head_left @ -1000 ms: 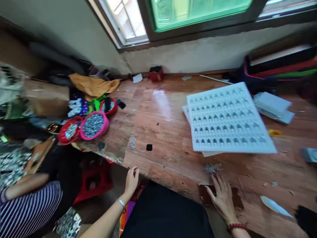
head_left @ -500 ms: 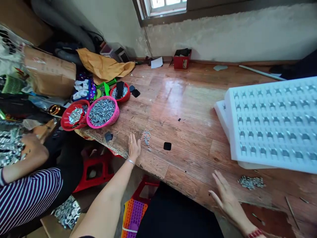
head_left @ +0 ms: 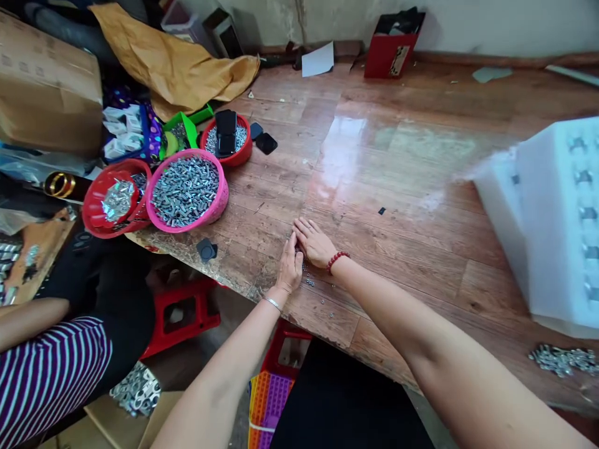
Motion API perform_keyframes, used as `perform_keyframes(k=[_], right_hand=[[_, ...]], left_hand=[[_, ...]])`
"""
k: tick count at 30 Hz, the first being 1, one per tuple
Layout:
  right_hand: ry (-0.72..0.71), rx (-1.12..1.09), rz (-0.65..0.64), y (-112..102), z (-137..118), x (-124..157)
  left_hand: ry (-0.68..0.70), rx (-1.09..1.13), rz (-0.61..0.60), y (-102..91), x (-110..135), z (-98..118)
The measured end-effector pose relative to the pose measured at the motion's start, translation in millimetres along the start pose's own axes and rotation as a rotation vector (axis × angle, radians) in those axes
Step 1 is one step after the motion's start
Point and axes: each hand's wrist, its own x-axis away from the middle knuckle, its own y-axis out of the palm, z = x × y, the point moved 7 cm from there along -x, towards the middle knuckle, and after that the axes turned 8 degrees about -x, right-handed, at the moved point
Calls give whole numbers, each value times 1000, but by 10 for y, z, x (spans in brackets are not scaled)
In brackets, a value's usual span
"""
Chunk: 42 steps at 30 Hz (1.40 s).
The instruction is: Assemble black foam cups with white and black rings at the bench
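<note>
Both my hands lie together on the wooden table [head_left: 402, 206], cupped around a small heap of tiny metal parts [head_left: 309, 280]. My left hand [head_left: 289, 268] stands on its edge with fingers straight and pressed together. My right hand [head_left: 314, 242], with a red bead bracelet at the wrist, lies flat with fingers stretched toward the left hand. Most of the heap is hidden between the palms; a few loose parts trail toward me. A small black square piece [head_left: 206, 250] lies to the left of my hands.
A pink basket [head_left: 187, 190] full of metal parts, a red basket [head_left: 115, 199] and a red bowl [head_left: 228, 142] stand at the left. White foam trays [head_left: 556, 224] sit at the right, another metal heap [head_left: 561, 360] near the front edge. A person in a striped sleeve [head_left: 47, 374] sits at the left.
My right hand has swung left across the table to meet my left hand at the small heap. The view has dropped and shifted left, pushing the foam trays to the right edge.
</note>
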Motion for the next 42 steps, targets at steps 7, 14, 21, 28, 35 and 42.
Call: perform_keyframes(k=[7,14,21,28,35,42], right_hand=[[-218,-36,-174,256,-392,704],[-164,-71,-134,373,-481,1411],[-27,-106,61,297,-590,1927],[400,-68,493,-294,-342,3051],[548,-78,530,-367,-446,4254],[656,-129,584,-411,-501,4984]], left_hand=[[-77,159,33,-51,915,197],[-20,135,71,19,1189,222],[90,-173,-27,270,1008,418],[-4,-259,104,500,1024,686],[-106,-223,210,705,1062,847],[-59,-108,204,1102,1119,1373]])
